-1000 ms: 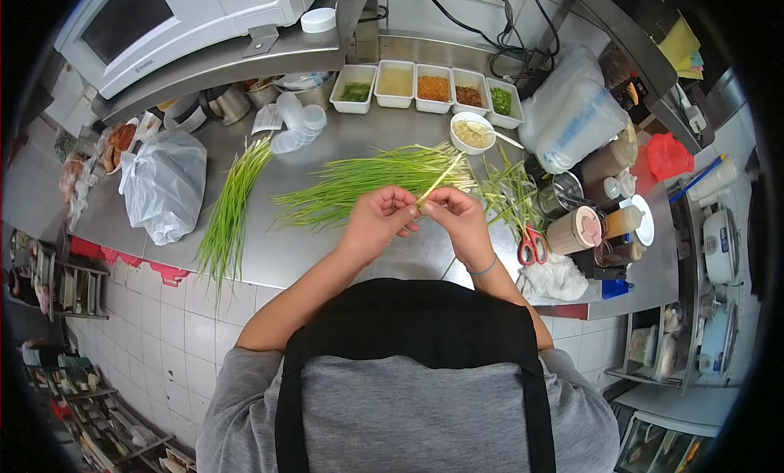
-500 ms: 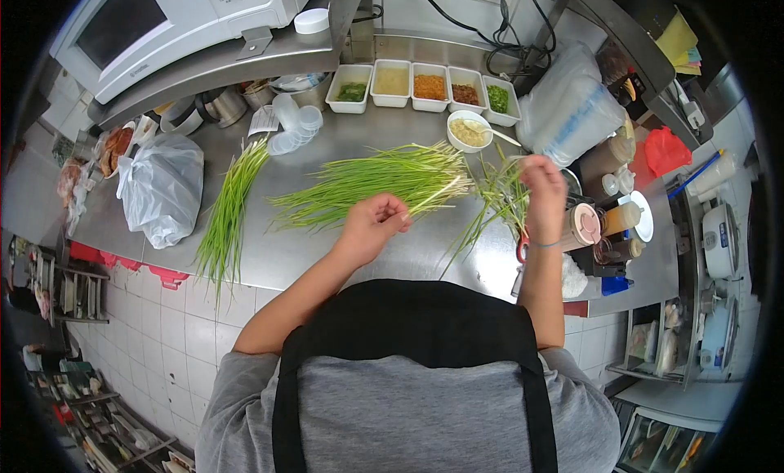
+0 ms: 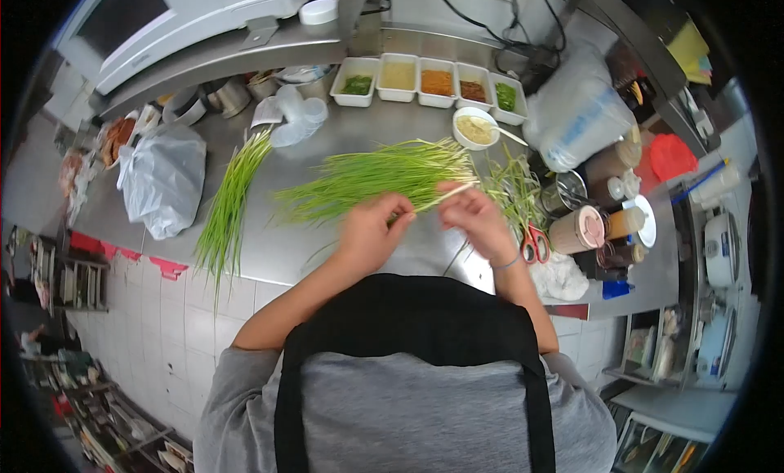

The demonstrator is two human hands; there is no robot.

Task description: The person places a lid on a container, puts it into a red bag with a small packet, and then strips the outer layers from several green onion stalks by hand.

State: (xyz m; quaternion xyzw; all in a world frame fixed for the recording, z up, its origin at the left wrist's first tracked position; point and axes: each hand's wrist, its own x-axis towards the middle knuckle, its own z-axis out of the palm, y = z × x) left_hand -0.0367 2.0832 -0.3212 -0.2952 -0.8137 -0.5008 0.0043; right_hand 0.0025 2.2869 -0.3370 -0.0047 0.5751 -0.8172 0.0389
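My left hand (image 3: pixel 377 232) is closed in a pinch on a few chives, whose pale ends (image 3: pixel 433 202) point up and right. At those ends my right hand (image 3: pixel 480 221) has its thumb and fingers drawn together on the stalks. Just beyond both hands lies a broad pile of long green chives (image 3: pixel 359 175), white ends to the right. A narrower bunch of chives (image 3: pixel 231 203) lies at the left, its tips hanging over the counter's front edge. To the right of my right hand is a tangled heap of trimmings (image 3: pixel 510 183).
Red-handled scissors (image 3: pixel 535 245) lie right of my right hand, near jars (image 3: pixel 578 229). Along the back stand white tubs of chopped ingredients (image 3: pixel 437 82) and a bowl of pale paste (image 3: pixel 475 128). A white plastic bag (image 3: pixel 163 183) sits at the left of the steel counter (image 3: pixel 269 248).
My right hand has come left from above the trimmings heap to the pale ends of the chives in my left hand. The left hand stays nearly in place.
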